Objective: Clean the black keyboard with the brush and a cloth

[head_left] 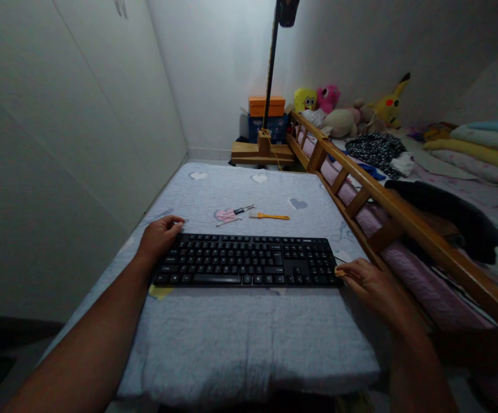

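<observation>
A black keyboard lies flat across the cloth-covered table. At its upper left corner rests my left hand, its fingers bent together at the keyboard's edge; whether they grip it is unclear. My right hand is at the keyboard's right end, fingers pinched on a small orange-tan piece that touches or nearly touches the side. Behind the keyboard lie a brush with an orange handle, a dark-handled tool and several thin white swabs.
The table's cloth is pale blue with hearts. A wooden bed rail runs along the right side, close to my right hand. A lamp stand and boxes stand beyond the far edge. White cabinet doors rise at left.
</observation>
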The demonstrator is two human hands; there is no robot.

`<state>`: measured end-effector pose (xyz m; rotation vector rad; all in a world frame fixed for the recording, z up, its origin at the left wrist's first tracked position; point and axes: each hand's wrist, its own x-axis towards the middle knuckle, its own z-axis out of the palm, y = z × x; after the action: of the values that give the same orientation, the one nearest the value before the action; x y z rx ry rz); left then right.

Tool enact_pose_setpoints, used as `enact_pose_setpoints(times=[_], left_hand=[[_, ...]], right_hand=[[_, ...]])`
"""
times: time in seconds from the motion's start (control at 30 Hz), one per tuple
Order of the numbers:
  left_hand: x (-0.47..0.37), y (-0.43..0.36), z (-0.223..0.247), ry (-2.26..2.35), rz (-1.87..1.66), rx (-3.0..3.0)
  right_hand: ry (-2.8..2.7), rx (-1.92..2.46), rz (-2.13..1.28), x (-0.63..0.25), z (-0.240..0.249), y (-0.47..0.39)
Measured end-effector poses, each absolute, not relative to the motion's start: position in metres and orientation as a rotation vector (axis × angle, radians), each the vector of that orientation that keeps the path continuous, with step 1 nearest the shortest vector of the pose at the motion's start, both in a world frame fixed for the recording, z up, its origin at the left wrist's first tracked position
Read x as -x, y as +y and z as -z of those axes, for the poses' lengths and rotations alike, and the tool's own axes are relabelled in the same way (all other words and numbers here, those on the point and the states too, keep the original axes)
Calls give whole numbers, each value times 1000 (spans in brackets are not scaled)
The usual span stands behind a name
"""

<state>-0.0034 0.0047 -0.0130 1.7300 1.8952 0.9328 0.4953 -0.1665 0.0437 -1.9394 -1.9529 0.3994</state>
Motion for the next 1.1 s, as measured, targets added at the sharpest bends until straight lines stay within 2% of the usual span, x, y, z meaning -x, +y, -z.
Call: enact_pose_setpoints(times=[0.47, 0.73, 1.1], left_hand=[[5, 5, 17, 1909, -910, -1748], [4, 5, 15, 1915, -902, -1752], [6, 5, 16, 1901, -908, -1753]], right_hand=[[-1954, 1949, -575, -487, -57, -189], [-2004, 1683, -444, -455, -39, -176], [-1998, 1758, -312, -457, -26, -175]])
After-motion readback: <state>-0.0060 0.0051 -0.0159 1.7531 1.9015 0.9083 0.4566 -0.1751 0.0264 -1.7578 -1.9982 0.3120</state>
